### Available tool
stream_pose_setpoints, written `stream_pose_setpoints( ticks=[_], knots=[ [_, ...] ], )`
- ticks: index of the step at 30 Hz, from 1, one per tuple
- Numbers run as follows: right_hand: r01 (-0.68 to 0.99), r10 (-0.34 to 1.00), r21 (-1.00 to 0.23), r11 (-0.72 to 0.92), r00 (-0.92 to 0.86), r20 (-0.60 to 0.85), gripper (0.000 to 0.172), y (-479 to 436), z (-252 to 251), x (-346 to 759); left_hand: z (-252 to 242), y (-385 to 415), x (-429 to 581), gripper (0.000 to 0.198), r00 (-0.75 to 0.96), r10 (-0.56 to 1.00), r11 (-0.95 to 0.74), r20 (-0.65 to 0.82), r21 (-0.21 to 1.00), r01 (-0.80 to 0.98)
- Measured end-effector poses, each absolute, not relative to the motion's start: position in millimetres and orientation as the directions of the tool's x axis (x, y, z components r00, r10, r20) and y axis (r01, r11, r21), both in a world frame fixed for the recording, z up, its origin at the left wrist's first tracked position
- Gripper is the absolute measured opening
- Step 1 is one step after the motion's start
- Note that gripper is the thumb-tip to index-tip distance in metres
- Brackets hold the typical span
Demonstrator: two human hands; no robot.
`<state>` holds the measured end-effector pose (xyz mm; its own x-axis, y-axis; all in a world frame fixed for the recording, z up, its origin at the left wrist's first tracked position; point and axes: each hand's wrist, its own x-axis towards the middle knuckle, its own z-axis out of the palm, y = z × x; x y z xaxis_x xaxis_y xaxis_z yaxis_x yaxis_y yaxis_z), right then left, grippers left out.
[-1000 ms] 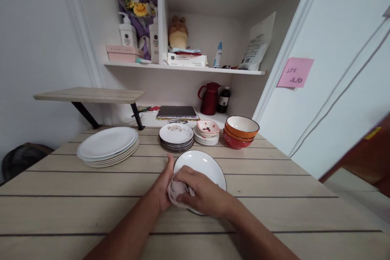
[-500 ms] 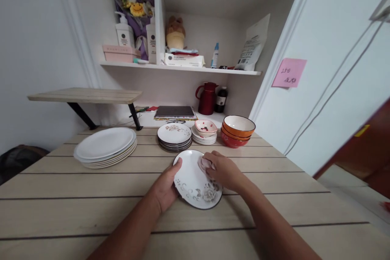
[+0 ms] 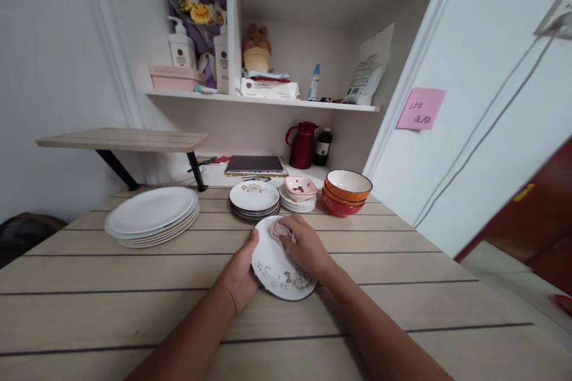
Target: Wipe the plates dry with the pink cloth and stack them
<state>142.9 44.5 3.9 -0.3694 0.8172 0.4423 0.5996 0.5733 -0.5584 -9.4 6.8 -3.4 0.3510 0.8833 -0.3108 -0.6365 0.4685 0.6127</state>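
A white plate (image 3: pixel 268 259) with a dark rim and grey-brown flowers is tilted up toward me above the table. My left hand (image 3: pixel 241 274) grips its left edge, thumb on the face and the other fingers underneath. In my right hand (image 3: pixel 306 247) a crumpled pale pink cloth (image 3: pixel 277 231) is pressed against the upper part of the plate. Behind it stands a stack of matching flowered plates (image 3: pixel 254 197). Beside that, a small patterned dish (image 3: pixel 300 187) sits on a stack of small white plates (image 3: pixel 297 205).
Large white oval plates (image 3: pixel 152 211) are stacked at the left, near a raised wooden stand (image 3: pixel 125 140). Nested orange and red bowls (image 3: pixel 346 193) stand at the back right. Behind are a laptop (image 3: pixel 254 164), a red jug (image 3: pixel 302 146) and a dark bottle (image 3: pixel 322 147).
My right hand has slid the cloth left across the plate, from its upper right side to its upper left. The plate has shifted slightly up and left, still in my left hand.
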Motion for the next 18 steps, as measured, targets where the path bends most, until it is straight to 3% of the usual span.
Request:
stream_pose_setpoints(
  ticks=[5,11,16,18],
  knots=[
    [0.639,0.810,-0.499,0.586,-0.479,0.338,0.027,34.1,8.0,153.3,-6.9,10.3,-12.6,0.052,0.377,0.877,0.477,-0.298,0.631,-0.612],
    [0.675,0.840,-0.550,0.492,-0.534,0.096,0.063,27.8,14.3,149.7,-8.0,14.1,-20.3,0.051,0.431,0.844,0.527,-0.320,0.648,-0.550],
    [0.543,0.669,-0.662,0.517,-0.738,-0.083,0.086,41.2,35.0,181.0,-5.8,14.8,-22.1,0.052,0.424,0.845,0.522,-0.326,0.676,-0.521],
    [0.473,0.590,-0.717,0.512,-0.800,-0.106,0.085,44.3,38.6,193.9,-6.1,15.6,-22.1,0.052,0.423,0.849,0.513,-0.318,0.688,-0.513]
  ],
)
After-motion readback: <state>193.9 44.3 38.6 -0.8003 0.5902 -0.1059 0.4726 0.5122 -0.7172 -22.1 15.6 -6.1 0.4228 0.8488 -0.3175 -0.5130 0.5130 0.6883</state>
